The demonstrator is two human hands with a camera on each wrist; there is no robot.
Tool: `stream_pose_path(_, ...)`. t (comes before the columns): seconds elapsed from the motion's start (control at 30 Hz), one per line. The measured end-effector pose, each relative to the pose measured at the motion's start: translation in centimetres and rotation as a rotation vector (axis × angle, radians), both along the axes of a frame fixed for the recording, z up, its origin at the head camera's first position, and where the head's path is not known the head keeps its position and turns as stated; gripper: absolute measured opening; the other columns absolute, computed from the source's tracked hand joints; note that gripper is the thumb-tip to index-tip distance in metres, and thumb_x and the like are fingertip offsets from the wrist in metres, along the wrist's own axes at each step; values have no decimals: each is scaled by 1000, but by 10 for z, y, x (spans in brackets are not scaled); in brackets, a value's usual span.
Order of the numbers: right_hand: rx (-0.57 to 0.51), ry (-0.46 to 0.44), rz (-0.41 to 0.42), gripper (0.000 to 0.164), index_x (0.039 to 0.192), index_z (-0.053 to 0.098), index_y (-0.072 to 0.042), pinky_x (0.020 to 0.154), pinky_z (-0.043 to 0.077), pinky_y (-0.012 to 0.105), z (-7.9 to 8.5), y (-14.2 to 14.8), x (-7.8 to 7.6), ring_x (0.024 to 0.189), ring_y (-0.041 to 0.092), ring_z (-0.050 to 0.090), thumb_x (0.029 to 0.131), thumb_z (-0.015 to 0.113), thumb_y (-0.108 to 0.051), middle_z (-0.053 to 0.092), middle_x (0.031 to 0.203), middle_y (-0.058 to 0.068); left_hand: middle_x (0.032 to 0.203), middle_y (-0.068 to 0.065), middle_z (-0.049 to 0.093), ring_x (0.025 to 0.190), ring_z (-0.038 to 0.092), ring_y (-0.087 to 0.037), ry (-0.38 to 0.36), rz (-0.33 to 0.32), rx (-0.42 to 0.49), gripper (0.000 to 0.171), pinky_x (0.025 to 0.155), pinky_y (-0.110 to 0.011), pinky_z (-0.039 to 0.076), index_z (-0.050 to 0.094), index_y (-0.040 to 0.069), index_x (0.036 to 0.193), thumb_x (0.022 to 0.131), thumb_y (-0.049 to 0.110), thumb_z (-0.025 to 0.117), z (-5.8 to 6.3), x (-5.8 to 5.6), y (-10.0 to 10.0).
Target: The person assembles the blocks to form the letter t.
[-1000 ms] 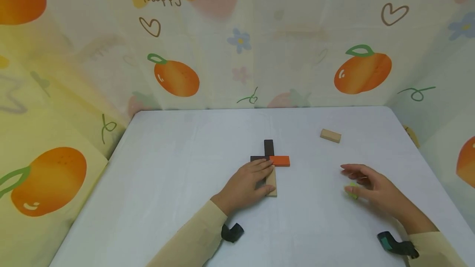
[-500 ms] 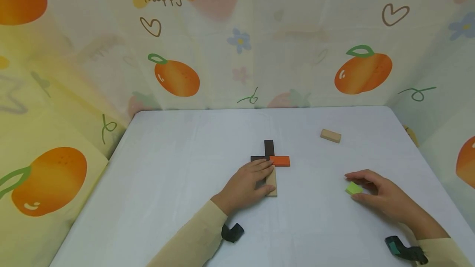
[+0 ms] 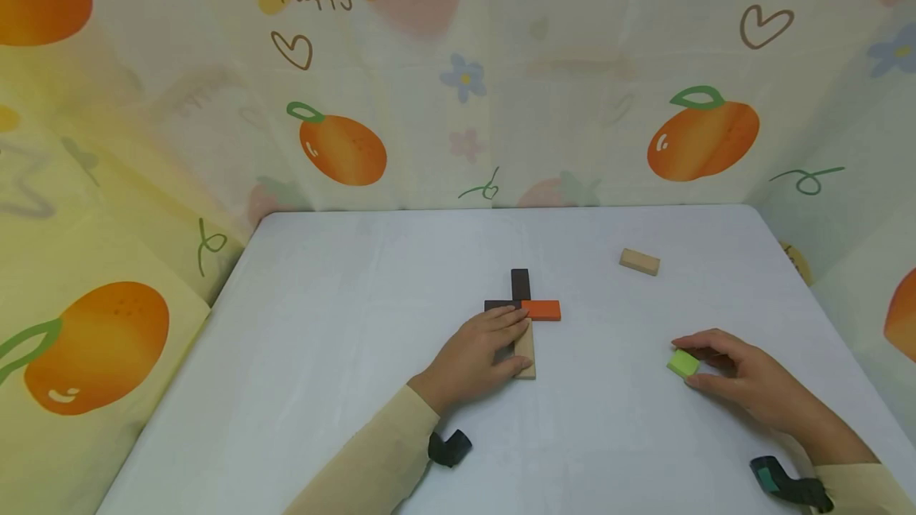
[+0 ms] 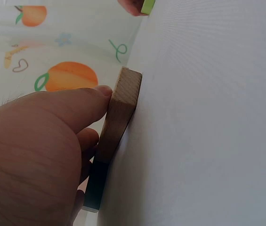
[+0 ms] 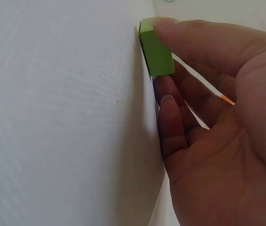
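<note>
My left hand lies over a group of flat blocks in the head view, its fingers and thumb resting on them. Under it are a plain wooden block and a black block, both partly covered. A second black block points away from me, and an orange block extends to the right. In the left wrist view the thumb touches the wooden block near its end. Over on the right, my right hand pinches a small lime-green block between thumb and fingers, low at the tabletop.
Another plain wooden block lies alone toward the back right of the white table. A patterned cloth with printed oranges stands behind the table and along its sides. Black straps hang at both wrists.
My right hand has shifted a little right and toward me. The lime-green block, mostly hidden by the thumb and fingers before, now shows between them. The left hand stays in place.
</note>
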State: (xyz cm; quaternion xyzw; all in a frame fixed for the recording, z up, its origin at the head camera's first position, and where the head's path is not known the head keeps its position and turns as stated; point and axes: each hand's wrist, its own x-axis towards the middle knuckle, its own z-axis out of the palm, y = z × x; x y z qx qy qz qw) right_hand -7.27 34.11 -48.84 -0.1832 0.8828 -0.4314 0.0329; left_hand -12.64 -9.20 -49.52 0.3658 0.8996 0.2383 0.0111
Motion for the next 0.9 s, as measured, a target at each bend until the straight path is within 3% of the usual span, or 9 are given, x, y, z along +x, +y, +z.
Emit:
stream_pose_path(0.13, 13, 6, -13, 37, 134, 72, -8, 96, 44, 6, 2, -1, 1, 120, -8, 57, 98, 82, -3, 69, 131, 5, 167, -4, 48, 158, 36, -20, 2, -3, 8, 62, 129, -37, 26, 57, 7, 159, 108, 41, 71, 1, 0, 0)
stream_pose_path(0.4, 6, 35, -30, 36, 130, 75, -7, 91, 47, 7, 3, -6, 0, 112, -3, 60, 96, 83, 0, 69, 126, -1, 167, -3, 47, 158, 36, -20, 2, -2, -6, 63, 129, -36, 26, 56, 7, 159, 109, 42, 70, 1, 0, 0)
stream_pose_path(0.9, -56, 77, 34, 39, 128, 76, -2, 93, 49, 8, 2, -29, -4, 111, 0, 63, 91, 84, 7, 70, 124, 7, 167, -3, 46, 158, 35, -19, -15, 2, -8, 63, 129, -36, 25, 56, 7, 160, 109, 42, 70, 2, 0, 0)
